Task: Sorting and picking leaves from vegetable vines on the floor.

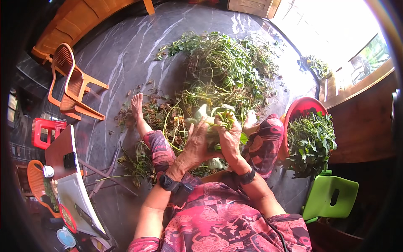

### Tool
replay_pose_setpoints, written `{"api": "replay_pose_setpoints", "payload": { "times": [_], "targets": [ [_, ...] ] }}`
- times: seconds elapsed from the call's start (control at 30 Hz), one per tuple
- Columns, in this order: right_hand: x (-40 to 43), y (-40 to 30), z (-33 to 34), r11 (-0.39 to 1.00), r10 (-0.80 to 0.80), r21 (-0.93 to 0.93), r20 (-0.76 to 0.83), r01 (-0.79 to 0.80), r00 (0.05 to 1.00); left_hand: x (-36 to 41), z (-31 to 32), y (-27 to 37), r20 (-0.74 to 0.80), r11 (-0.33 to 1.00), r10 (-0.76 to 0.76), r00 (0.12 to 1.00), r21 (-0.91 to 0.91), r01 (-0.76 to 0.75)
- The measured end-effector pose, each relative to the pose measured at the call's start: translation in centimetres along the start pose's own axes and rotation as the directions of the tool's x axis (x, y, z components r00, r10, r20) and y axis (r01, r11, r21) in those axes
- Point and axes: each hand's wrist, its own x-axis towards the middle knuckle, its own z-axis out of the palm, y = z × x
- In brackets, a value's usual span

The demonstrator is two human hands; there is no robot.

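Note:
My right hand (229, 135) is closed around a bunch of green leafy stems (225, 119), with the cut-looking ends pointing up. Beside it, my left hand (196, 135) has its fingers against a pale green leaf and a stem at the bunch's left side; whether it grips them is hard to tell. Leaves of the bunch hang below, partly hidden by both hands. A large heap of green vines (220, 66) lies on the floor in front of me, beyond my bare feet. Brownish, wilted leaves (154, 110) are scattered between my legs and to the left.
A red plastic tub (285, 126) piled with leafy greens (310, 141) stands at my right, near a green plastic chair (330, 197). At left are an orange chair (75, 88), a red stool (47, 130) and a folding table (61, 157) holding a phone and dishes.

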Motion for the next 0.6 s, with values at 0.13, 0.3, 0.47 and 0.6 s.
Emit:
{"api": "replay_pose_setpoints", "payload": {
  "times": [0.13,0.3,0.47,0.6],
  "targets": [
    [-0.2,-2.1,-0.4,0.836,0.372,0.360,0.182,-0.414,0.910,-0.2,0.0,-0.7,-0.064,0.996,0.088,0.994,0.018,-0.088],
    [0.2,-4.2,0.7,0.846,0.286,0.366,0.301,-0.387,0.910,-0.9,0.7,-0.1,0.072,0.726,-0.245,0.967,-0.647,0.233],
    [-0.8,-3.6,-0.4,0.928,0.151,0.233,0.473,-0.289,0.868,-0.2,1.2,1.6,-0.136,0.683,-0.343,0.929,-0.715,0.148],
    [-2.1,-2.7,-1.3,0.980,0.119,0.106,0.349,-0.166,0.930,-0.3,2.6,2.1,-0.377,0.981,-0.054,0.924,-0.193,-0.021]
  ]
}}
